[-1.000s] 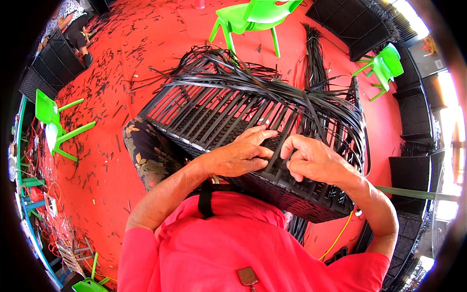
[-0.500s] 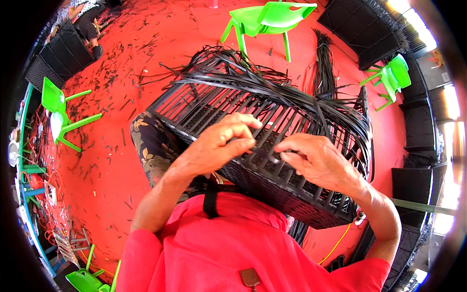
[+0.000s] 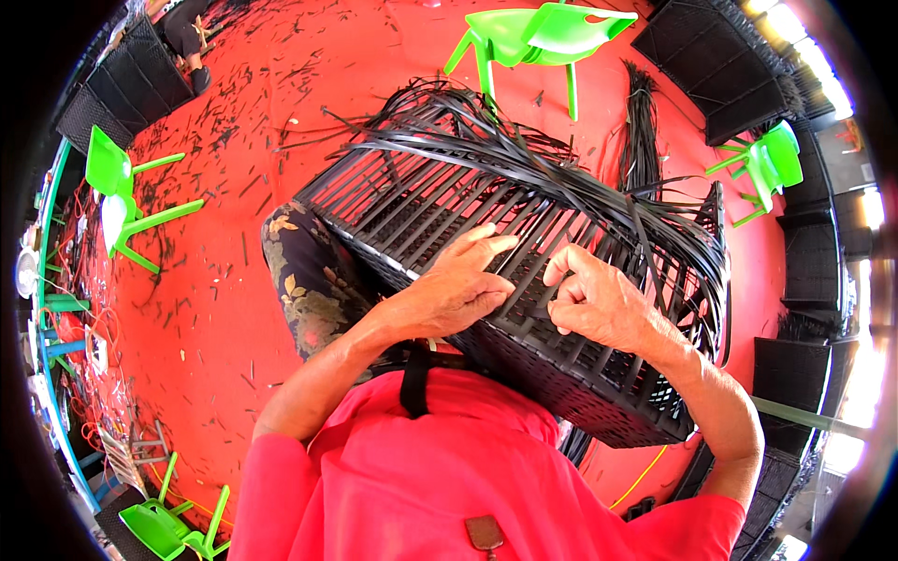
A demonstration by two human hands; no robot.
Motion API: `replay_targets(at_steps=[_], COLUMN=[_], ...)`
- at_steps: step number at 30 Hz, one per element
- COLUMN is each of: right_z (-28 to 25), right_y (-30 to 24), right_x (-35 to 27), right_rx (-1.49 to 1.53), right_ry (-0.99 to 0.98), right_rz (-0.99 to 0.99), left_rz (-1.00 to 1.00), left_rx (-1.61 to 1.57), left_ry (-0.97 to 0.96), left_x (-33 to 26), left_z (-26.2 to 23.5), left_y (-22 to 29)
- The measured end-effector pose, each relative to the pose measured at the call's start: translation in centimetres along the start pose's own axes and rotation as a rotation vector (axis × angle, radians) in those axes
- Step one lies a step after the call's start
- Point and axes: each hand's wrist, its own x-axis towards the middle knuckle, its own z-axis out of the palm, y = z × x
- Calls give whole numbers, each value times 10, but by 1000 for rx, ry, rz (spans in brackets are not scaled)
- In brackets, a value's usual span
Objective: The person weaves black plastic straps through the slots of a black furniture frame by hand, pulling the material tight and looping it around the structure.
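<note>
A black woven basket [image 3: 571,374] of flat plastic strips lies tilted across my lap, its slatted side facing up. Long loose black strips [image 3: 524,164] are heaped over its far edge and hang down at the right. Above the near part of the slats is my left hand [image 3: 458,290], index finger stretched forward and thumb apart from it; I see nothing held. To its right, my right hand [image 3: 603,304] has its fingers curled in over the slats. Whether a strip end is pinched in them is hidden.
A green chair [image 3: 552,37] stands beyond the basket, with others at left [image 3: 117,187] and right [image 3: 772,164]. A tied strip bundle [image 3: 641,131] lies on the red floor [image 3: 215,234] among black scraps. Black woven pieces [image 3: 795,374] line the right; another person's leg [image 3: 187,42] shows far left.
My hands have drawn slightly apart. The left fingers have straightened and spread, while the right fingers have curled in. The view has shifted a little, with the basket staying on my lap.
</note>
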Motion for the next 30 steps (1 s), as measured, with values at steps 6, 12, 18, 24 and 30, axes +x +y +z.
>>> replay_targets(at_steps=[6, 12, 18, 24, 30], right_z=[17, 18, 20, 19, 10], right_y=[10, -7, -10, -5, -14], right_x=[7, -4, -3, 5, 26], right_rx=[-62, 33, -57, -332, -455], right_ry=[86, 87, 23, 50, 16], right_rz=[-102, 3, -26, -322, -518], left_rz=[56, -65, -92, -91, -397], left_rx=[-23, -142, -192, -152, -674], left_ry=[-189, -250, -176, -110, 266], left_x=[8, 11, 5, 0, -34], left_z=[3, -11, -9, -20, -55], left_y=[-18, -13, -14, -8, -11])
